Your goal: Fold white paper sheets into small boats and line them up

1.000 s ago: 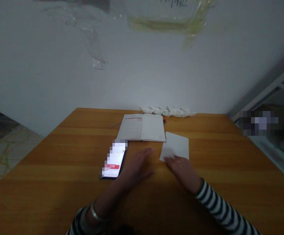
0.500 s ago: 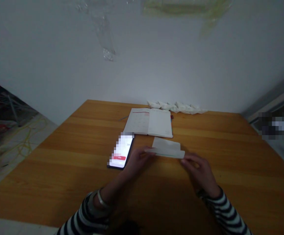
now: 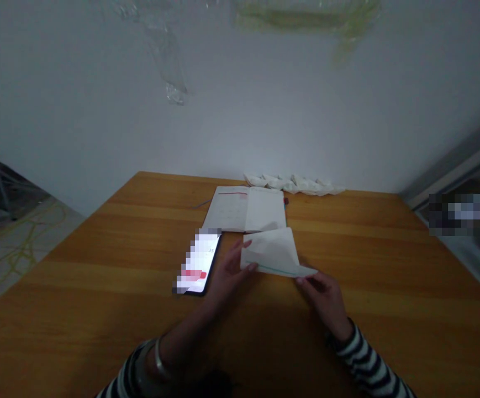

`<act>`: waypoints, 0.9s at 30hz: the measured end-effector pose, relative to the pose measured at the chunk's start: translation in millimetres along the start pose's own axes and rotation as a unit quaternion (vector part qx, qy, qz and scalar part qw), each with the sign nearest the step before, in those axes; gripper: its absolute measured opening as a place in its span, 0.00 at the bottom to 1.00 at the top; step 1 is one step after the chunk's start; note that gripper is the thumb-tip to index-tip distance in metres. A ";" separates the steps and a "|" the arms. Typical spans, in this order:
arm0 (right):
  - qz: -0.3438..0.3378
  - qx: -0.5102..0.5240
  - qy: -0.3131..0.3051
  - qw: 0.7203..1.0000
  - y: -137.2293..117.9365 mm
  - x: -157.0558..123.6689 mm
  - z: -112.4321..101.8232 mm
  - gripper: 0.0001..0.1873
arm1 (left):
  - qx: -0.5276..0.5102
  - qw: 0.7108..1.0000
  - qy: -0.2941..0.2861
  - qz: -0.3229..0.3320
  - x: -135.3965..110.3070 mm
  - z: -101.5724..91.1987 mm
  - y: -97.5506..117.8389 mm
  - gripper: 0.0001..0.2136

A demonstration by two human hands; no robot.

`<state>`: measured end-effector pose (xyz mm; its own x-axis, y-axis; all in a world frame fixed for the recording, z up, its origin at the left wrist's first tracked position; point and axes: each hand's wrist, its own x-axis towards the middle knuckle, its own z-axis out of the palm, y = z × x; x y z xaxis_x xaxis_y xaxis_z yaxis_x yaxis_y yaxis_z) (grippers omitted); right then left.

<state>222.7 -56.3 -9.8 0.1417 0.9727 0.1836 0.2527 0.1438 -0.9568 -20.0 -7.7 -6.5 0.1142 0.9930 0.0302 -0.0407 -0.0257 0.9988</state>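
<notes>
Between my hands is a folded sheet of white paper [image 3: 269,251] with a green line along its near edge. My left hand [image 3: 229,273] pinches its left end, thumb in front and fingers behind. At the near right corner, a narrow folded flap sits between the thumb and fingers of my right hand [image 3: 325,296]. The paper is held just above the table, tilted toward me. Just behind it lies an open notebook [image 3: 227,213], its near edge partly covered by the paper. A lit phone [image 3: 200,265] lies left of my left hand.
Crumpled white paper or tissue [image 3: 293,183] lies in a row along the wall at the back of the wooden table [image 3: 389,265]. A thin cord or ribbon [image 3: 202,204] extends left from the notebook. Yellow cords [image 3: 36,237] lie on the floor at left.
The paper has turned so more of its face and the green line show. My left thumb has come round to its front. The whole scene sits slightly further left in view.
</notes>
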 end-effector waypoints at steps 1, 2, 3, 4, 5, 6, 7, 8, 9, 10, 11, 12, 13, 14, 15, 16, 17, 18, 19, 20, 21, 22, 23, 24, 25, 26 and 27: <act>-0.011 -0.001 0.004 1.000 -0.9 -1.6 0.0 0.11 | -0.034 0.999 -0.001 -0.004 -0.6 0.4 -0.5 0.34; -0.024 -0.002 0.000 1.000 -1.5 -3.2 0.2 0.11 | -0.074 0.997 -0.006 -0.013 -2.1 1.2 0.2 0.38; -0.037 -0.002 -0.009 0.999 -1.7 -4.9 0.7 0.11 | -0.113 0.993 -0.011 -0.025 -4.1 2.2 1.8 0.40; -0.047 -0.004 -0.024 0.999 -1.3 -6.5 1.4 0.10 | -0.140 0.989 -0.013 -0.040 -6.4 3.2 4.2 0.41; -0.052 -0.007 -0.041 0.998 -0.4 -8.0 2.1 0.10 | -0.149 0.987 -0.024 -0.057 -8.8 4.1 7.1 0.41; -0.052 -0.012 -0.052 0.997 1.2 -9.5 3.0 0.09 | -0.144 0.987 -0.029 -0.070 -11.0 4.8 10.2 0.39; -0.048 -0.016 -0.056 0.997 3.2 -10.9 4.0 0.10 | -0.129 0.988 -0.034 -0.081 -12.8 5.2 13.2 0.35; -0.042 -0.018 -0.056 0.997 5.4 -12.2 4.9 0.10 | -0.111 0.989 -0.038 -0.091 -14.2 5.4 15.9 0.31; -0.036 -0.017 -0.050 0.998 7.6 -13.4 5.8 0.12 | -0.092 0.990 -0.036 -0.100 -15.4 5.5 18.4 0.25; -0.029 -0.012 -0.043 0.999 9.4 -14.4 6.7 0.14 | -0.076 0.990 -0.034 -0.113 -16.4 5.5 20.4 0.21; -0.025 -0.005 -0.036 0.999 10.4 -15.0 7.5 0.16 | -0.063 0.989 -0.034 -0.129 -17.3 5.5 22.0 0.18; -0.020 0.004 -0.036 0.999 10.4 -15.2 8.2 0.16 | -0.055 0.987 -0.033 -0.146 -18.3 5.5 23.2 0.18; -0.011 0.013 -0.042 0.999 9.3 -15.0 8.8 0.16 | -0.048 0.985 -0.034 -0.162 -19.1 5.6 23.9 0.18; 0.001 0.023 -0.049 0.999 7.5 -14.4 9.2 0.16 | -0.044 0.983 -0.035 -0.175 -19.9 5.8 24.0 0.19; 0.016 0.031 -0.055 0.998 4.9 -13.5 9.5 0.16 | -0.042 0.981 -0.037 -0.186 -20.5 6.0 23.6 0.20; 0.033 0.039 -0.059 0.997 2.1 -12.5 9.7 0.17 | -0.045 0.980 -0.039 -0.192 -20.8 6.2 22.8 0.21; 0.049 0.045 -0.060 0.996 -0.8 -11.3 9.9 0.18 | -0.052 0.979 -0.041 -0.195 -20.8 6.5 21.8 0.21; 0.061 0.048 -0.058 0.995 -3.4 -10.1 10.2 0.19 | -0.063 0.978 -0.043 -0.196 -20.5 7.0 20.7 0.21; 0.068 0.051 -0.057 0.995 -5.6 -9.1 10.6 0.19 | -0.079 0.977 -0.043 -0.194 -19.9 7.5 20.0 0.20; 0.073 0.054 -0.061 0.994 -7.4 -8.1 11.4 0.20 | -0.096 0.976 -0.038 -0.190 -19.2 8.2 19.7 0.19; 0.076 0.057 -0.066 0.993 -8.7 -7.3 12.5 0.20 | -0.113 0.976 -0.031 -0.184 -18.4 9.1 20.1 0.19; 0.079 0.061 -0.072 0.992 -9.6 -6.7 13.9 0.21 | -0.126 0.976 -0.024 -0.175 -17.7 10.0 21.2 0.22; 0.083 0.067 -0.076 0.991 -10.0 -6.1 15.7 0.20 | -0.135 0.977 -0.017 -0.164 -17.1 11.0 22.8 0.26; 0.086 0.075 -0.078 0.990 -10.0 -5.5 17.8 0.19 | -0.138 0.979 -0.011 -0.149 -16.8 11.9 24.8 0.32; 0.088 0.087 -0.077 0.989 -9.7 -5.1 19.9 0.17 | -0.133 0.982 -0.005 -0.133 -16.7 12.6 26.9 0.36; 0.090 0.100 -0.074 0.988 -9.1 -4.6 22.0 0.15 | -0.123 0.985 0.000 -0.118 -16.9 13.2 28.7 0.40; 0.091 0.114 -0.068 0.987 -8.3 -4.3 24.0 0.14 | -0.111 0.988 0.007 -0.107 -17.3 13.5 30.0 0.42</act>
<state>197.0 -57.3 -8.0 0.0313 0.9994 -0.0130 0.0114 -0.0134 -0.9998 -9.8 -27.2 23.5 0.1310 0.9745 -0.1820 -0.2348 0.2088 0.9493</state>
